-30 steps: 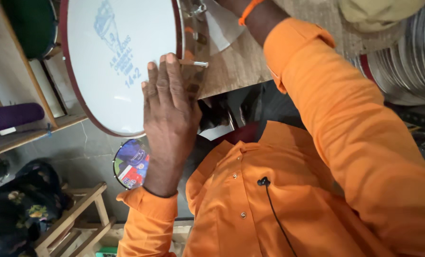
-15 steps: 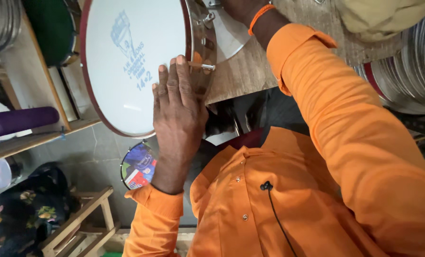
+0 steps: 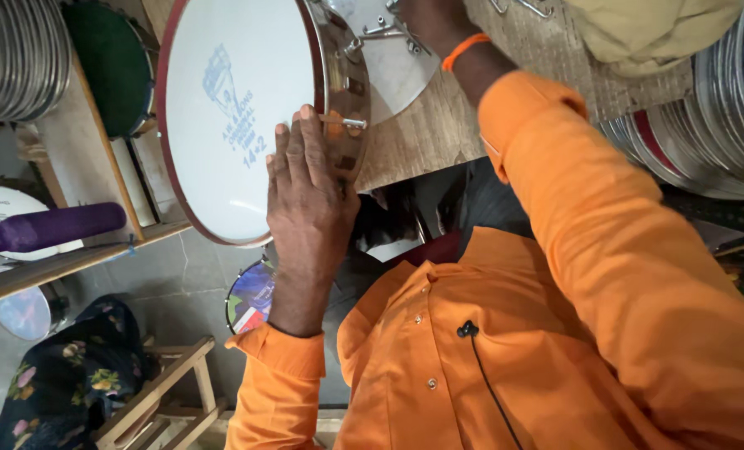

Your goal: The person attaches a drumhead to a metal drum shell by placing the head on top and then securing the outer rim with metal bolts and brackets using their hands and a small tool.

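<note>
In a workshop with wooden shelves at left, the left hand lay flat, fingers together, on the white drum with its blue printed mark at upper centre, while the right hand was too cropped to tell its grip.

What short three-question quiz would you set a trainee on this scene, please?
1. True or false: the left hand lies open, its fingers reaching onto the edge of the white drumhead.
2. Which colour is the band on the wrist of the right hand? A green, B orange, C white.
3. Which piece of furniture stands on the floor at lower left?

Key
1. True.
2. B.
3. A wooden stool.
</note>
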